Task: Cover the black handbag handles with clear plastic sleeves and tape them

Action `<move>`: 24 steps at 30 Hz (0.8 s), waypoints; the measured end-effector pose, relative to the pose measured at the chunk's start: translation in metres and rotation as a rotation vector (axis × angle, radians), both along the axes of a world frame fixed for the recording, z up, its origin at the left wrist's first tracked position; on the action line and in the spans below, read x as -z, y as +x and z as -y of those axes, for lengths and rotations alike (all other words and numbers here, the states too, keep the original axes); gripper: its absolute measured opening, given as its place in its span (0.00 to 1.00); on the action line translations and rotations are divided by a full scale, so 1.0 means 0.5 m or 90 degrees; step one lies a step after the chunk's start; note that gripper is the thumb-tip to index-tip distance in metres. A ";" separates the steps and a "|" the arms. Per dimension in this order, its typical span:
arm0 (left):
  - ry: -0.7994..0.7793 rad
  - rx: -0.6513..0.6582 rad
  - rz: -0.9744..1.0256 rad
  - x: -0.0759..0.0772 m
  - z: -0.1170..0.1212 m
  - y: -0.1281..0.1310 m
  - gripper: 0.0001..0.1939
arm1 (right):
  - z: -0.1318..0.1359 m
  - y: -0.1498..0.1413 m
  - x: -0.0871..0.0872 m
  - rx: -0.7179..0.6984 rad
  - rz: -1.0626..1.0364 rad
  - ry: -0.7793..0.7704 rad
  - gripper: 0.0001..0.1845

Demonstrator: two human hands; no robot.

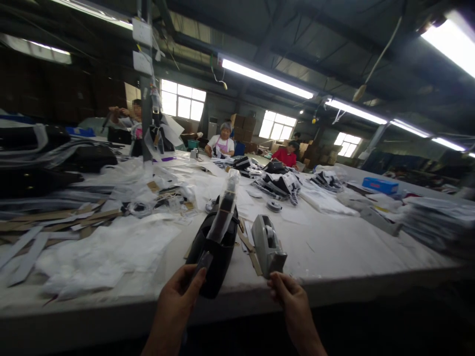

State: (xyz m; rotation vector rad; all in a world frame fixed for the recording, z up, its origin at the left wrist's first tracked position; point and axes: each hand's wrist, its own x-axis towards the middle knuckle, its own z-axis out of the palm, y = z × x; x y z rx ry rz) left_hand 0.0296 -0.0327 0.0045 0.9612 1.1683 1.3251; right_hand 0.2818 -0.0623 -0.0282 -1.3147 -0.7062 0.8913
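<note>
My left hand (pixel 181 289) pinches the near end of a black bag (pixel 213 257) between thumb and fingers. The bag rests at the table's front edge. Its upright strap (pixel 227 205) is wrapped in clear plastic, and the far side of the bag is hidden behind it. To the right stands a grey tape dispenser (pixel 265 242) with a roll in it. Right at the dispenser's front end, my right hand (pixel 291 294) has its thumb and fingertips pressed together. Whatever sits between those fingertips is too small to make out.
Crumpled white wrapping (pixel 107 252) and cardboard strips (pixel 48 222) cover the left of the table (pixel 334 247). Brown strips lie beside the dispenser. Farther back are black-and-white bags (pixel 278 183), a tape roll (pixel 273 205), a blue box (pixel 380 185) and several people. A post (pixel 147 109) rises at left.
</note>
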 end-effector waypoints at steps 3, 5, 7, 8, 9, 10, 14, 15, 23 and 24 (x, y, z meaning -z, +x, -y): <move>0.037 0.004 -0.025 0.007 -0.003 -0.002 0.20 | 0.007 -0.081 -0.062 -0.206 0.100 0.060 0.15; 0.066 0.005 -0.046 0.011 -0.005 -0.003 0.18 | -0.005 -0.139 -0.103 -0.308 0.104 0.088 0.16; 0.085 0.008 -0.063 0.011 -0.005 -0.004 0.16 | -0.028 -0.192 -0.132 -0.351 0.094 0.102 0.17; 0.091 0.008 -0.069 0.010 -0.005 -0.004 0.16 | -0.042 -0.213 -0.141 -0.356 0.096 0.100 0.18; 0.097 0.007 -0.074 0.008 -0.004 -0.005 0.16 | -0.056 -0.231 -0.146 -0.356 0.104 0.089 0.18; 0.102 0.002 -0.079 0.005 -0.004 -0.006 0.16 | -0.068 -0.244 -0.148 -0.350 0.119 0.070 0.18; 0.103 0.005 -0.072 -0.004 0.001 -0.013 0.17 | -0.093 -0.261 -0.147 -0.313 0.220 -0.028 0.20; 0.099 0.012 -0.061 -0.005 0.002 -0.015 0.17 | -0.094 -0.258 -0.145 -0.309 0.239 -0.038 0.21; -0.038 0.127 0.090 0.002 0.011 -0.023 0.21 | -0.083 -0.221 -0.097 -0.450 -0.094 -0.057 0.19; -0.048 0.140 0.106 0.000 0.011 -0.024 0.22 | -0.081 -0.220 -0.091 -0.470 -0.141 -0.049 0.19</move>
